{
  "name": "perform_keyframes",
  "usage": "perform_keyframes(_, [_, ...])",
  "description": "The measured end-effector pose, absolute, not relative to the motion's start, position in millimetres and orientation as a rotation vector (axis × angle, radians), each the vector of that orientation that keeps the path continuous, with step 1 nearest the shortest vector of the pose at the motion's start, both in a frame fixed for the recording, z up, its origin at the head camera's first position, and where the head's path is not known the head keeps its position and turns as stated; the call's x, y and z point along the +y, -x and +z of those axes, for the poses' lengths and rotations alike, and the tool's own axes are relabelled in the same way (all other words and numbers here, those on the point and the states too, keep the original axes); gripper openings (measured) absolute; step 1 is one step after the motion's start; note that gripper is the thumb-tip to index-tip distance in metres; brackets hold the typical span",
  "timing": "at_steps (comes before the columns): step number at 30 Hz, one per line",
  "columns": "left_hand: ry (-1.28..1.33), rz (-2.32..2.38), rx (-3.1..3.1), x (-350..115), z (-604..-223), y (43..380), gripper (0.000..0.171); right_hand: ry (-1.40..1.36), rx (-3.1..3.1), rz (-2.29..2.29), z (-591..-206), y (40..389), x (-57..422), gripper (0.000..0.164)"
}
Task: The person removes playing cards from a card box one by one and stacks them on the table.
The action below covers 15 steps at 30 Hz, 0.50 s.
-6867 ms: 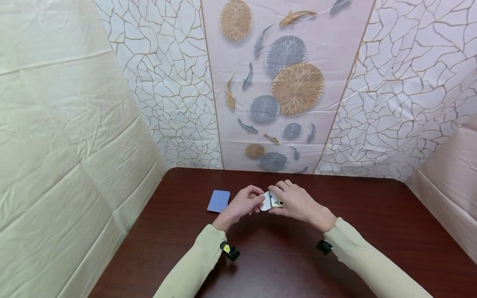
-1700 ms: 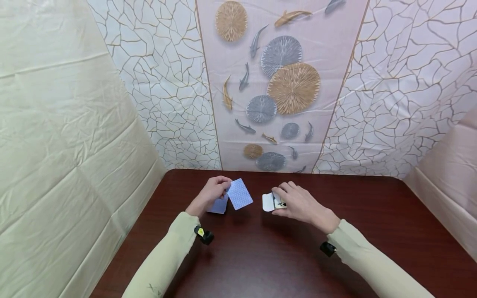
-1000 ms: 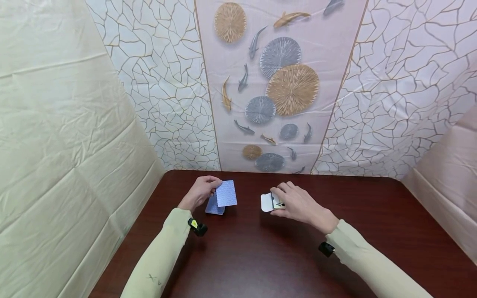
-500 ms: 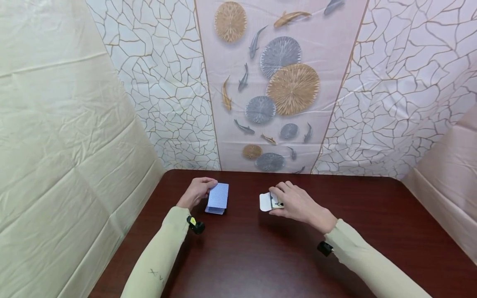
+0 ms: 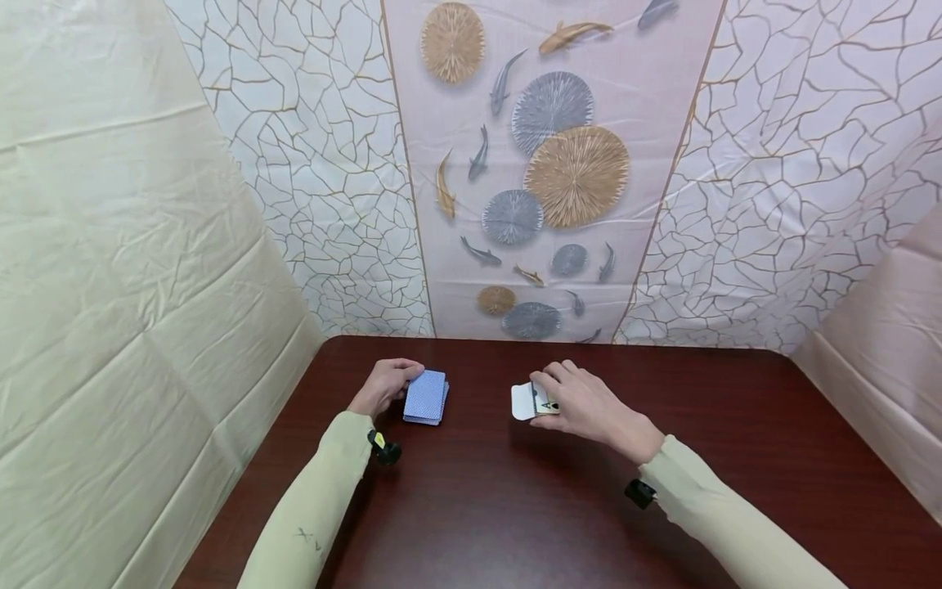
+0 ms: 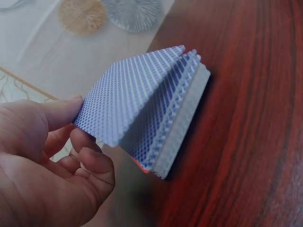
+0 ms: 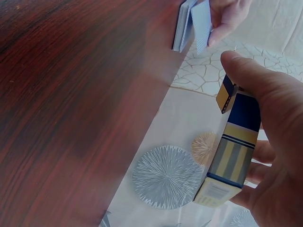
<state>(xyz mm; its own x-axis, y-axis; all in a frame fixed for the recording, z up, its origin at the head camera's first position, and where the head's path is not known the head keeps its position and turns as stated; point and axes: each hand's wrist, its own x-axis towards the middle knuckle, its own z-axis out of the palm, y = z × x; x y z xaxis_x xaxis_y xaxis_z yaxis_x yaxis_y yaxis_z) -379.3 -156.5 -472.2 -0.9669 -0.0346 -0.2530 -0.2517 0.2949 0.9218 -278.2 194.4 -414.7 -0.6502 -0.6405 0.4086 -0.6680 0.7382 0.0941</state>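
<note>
My left hand [image 5: 386,386] pinches a blue-patterned playing card [image 6: 128,90] by one edge, between thumb and fingers. The card lies slantwise over a stack of face-down cards [image 6: 182,123] on the table, its far edge close to the top of the stack; whether they touch I cannot tell. In my right hand [image 5: 585,405] is a card box [image 7: 234,151], dark blue, gold and grey, gripped by its sides. Its white flap [image 5: 522,402] stands out toward the left, and an ace [image 5: 543,402] shows at that end. My palm and fingers hide the rest of the box.
The dark red-brown table [image 5: 471,507] reaches back to a patterned cloth wall [image 5: 368,245]. A pale cloth [image 5: 147,327] hangs along the left side, and another cloth [image 5: 883,327] on the right. Bare tabletop lies between the stack and the box.
My left hand has gone from the box's flap leftward with a card, then brought it down over the stack. The right hand keeps hold of the box almost in place.
</note>
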Motion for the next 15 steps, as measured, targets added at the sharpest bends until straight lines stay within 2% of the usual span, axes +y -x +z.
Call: perform_keyframes(15, [0.146,1.574,2.570,-152.1,-480.5,379.8,0.015,-0.987,-2.537,0.090,-415.0,279.1,196.5,0.066])
